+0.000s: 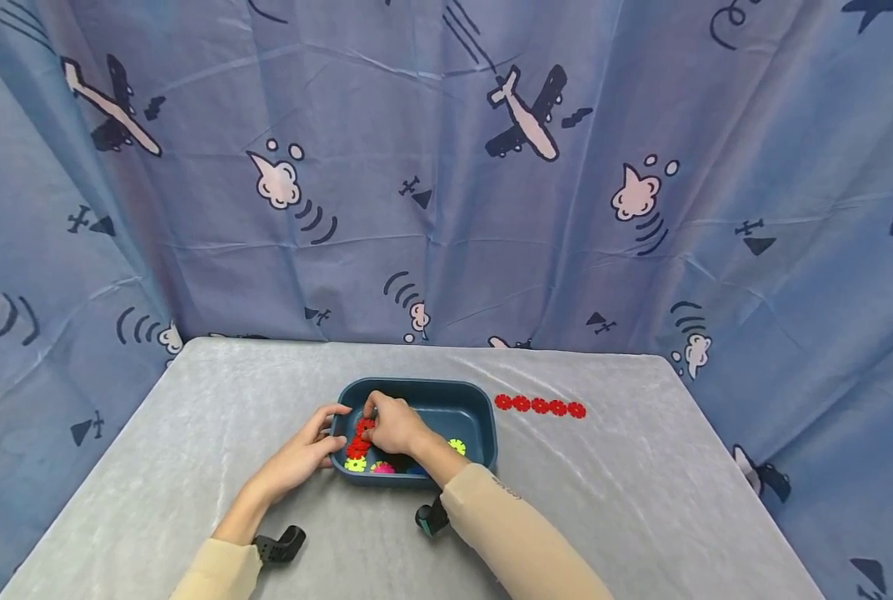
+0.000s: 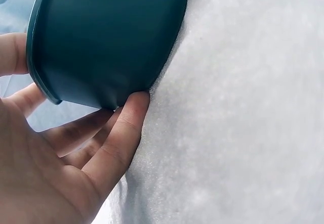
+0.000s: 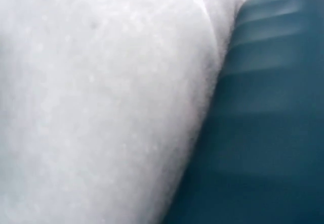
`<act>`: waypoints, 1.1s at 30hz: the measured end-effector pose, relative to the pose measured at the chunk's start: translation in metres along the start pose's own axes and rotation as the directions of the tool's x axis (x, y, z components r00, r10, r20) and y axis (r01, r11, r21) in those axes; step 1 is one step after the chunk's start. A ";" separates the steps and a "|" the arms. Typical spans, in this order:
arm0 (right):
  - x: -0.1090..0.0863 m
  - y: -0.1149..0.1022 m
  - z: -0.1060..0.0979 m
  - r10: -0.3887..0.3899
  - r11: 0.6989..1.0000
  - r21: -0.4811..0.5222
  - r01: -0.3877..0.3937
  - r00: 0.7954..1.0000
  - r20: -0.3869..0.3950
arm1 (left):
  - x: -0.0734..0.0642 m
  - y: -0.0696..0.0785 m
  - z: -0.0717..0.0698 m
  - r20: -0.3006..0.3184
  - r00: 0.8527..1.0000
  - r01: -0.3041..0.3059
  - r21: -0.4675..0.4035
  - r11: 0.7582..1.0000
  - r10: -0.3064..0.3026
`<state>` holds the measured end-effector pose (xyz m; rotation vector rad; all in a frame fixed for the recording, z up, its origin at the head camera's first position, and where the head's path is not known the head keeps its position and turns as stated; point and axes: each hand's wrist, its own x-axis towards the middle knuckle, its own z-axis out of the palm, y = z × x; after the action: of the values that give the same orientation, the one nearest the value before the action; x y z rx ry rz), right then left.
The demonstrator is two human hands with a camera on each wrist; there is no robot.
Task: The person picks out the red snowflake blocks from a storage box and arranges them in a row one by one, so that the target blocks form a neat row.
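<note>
A dark teal plastic bin (image 1: 454, 392) stands on the table, holding several notched plastic discs. My left hand (image 1: 307, 450) grips its left end, with the thumb and a finger over the rim and other fingers against the outer wall (image 2: 111, 42). Inside the bin, my right hand (image 1: 396, 427) has its thumb and index finger around a red disc (image 1: 366, 426) at the left end. More red discs (image 1: 356, 447) lie just below it, beside a yellow disc (image 1: 355, 464) and a pink disc (image 1: 382, 468). The right wrist view shows only the bin's outer side (image 3: 268, 133), not my right fingers.
A row of several red discs (image 1: 540, 406) lies on the grey cloth-covered table (image 1: 641, 500), right of the bin. Another yellow disc (image 1: 457, 447) sits near the bin's right end. A blue patterned curtain (image 1: 386, 200) hangs behind the table.
</note>
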<state>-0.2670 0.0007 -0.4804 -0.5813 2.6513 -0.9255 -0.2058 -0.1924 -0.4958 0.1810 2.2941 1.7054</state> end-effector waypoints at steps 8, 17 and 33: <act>-0.013 -0.007 -0.016 -0.037 0.997 0.066 0.038 0.999 -0.009 | -0.002 0.003 0.001 0.004 1.000 -0.020 -0.008 1.000 0.020; -0.037 -0.013 -0.039 -0.103 0.993 0.048 0.104 0.994 -0.033 | -0.001 0.000 0.001 -0.012 1.000 0.003 -0.006 1.000 -0.003; -0.089 0.041 -0.081 -0.202 0.974 0.060 0.217 0.961 -0.191 | 0.001 -0.002 -0.001 -0.016 1.000 -0.013 0.016 1.000 0.013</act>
<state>-0.2308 0.1141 -0.4345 -0.8063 2.7355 -1.1943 -0.2068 -0.1938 -0.4973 0.1862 2.3229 1.7016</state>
